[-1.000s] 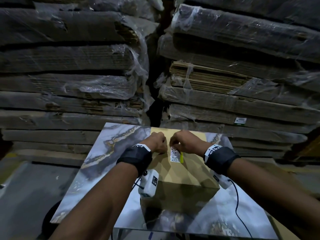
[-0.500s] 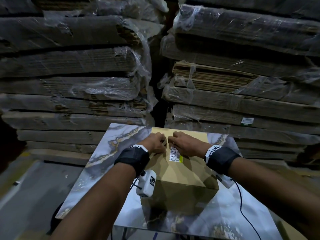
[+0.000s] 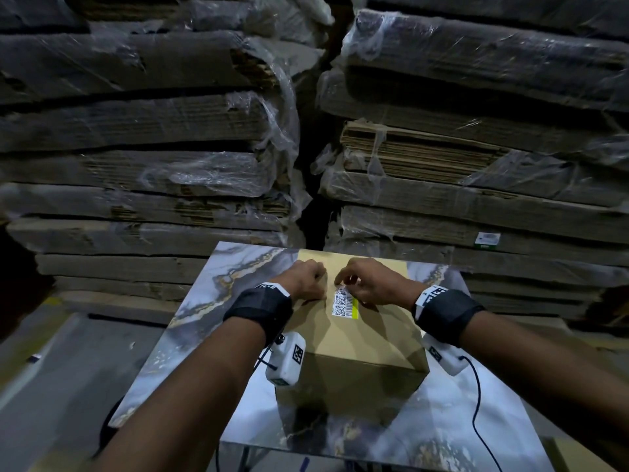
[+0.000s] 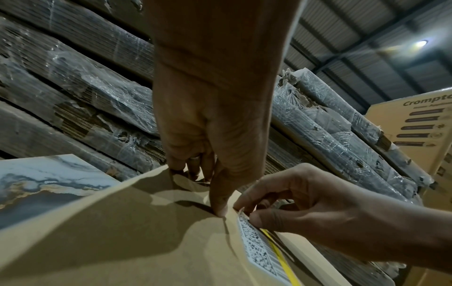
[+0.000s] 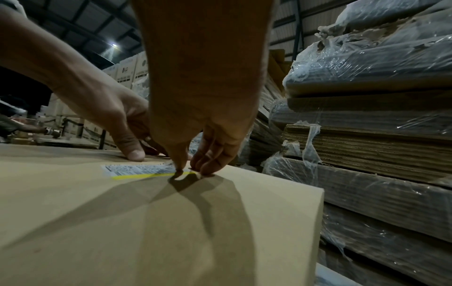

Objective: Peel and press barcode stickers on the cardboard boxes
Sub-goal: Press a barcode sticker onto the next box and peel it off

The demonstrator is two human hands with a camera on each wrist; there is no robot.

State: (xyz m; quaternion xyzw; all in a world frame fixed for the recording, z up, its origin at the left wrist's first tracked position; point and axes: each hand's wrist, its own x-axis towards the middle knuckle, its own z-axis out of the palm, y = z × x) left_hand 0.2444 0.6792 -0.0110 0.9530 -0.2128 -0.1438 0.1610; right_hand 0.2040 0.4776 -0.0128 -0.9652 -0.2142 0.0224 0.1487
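Both hands are down on top of the cardboard box (image 3: 357, 332), which sits on the marble-patterned worktop (image 3: 211, 301), flaps shut, so what is inside cannot be told. The barcode sticker (image 3: 343, 302) lies near the far middle of the box top, a yellow strip (image 3: 355, 304) along its right edge. The right hand (image 3: 369, 282) has thumb and forefinger nipped together on the sticker's far end, that end lifted slightly off the card in the left wrist view, while the near end lies flat. The left hand (image 3: 304, 279) sits just beside it, fingers curled under, thumb tip (image 4: 221, 210) pressed onto the cardboard right at the sticker's far corner; it pins the box and grips nothing. That sticker looks thin, light and floppy, the sort that curls and clings to itself, so the edge or a corner is the place to take it, tacky face kept off the fingertips. The box looks stiff enough to take a firm press. Behind stand shrink-wrapped stacks of flattened cardboard (image 3: 153, 137).
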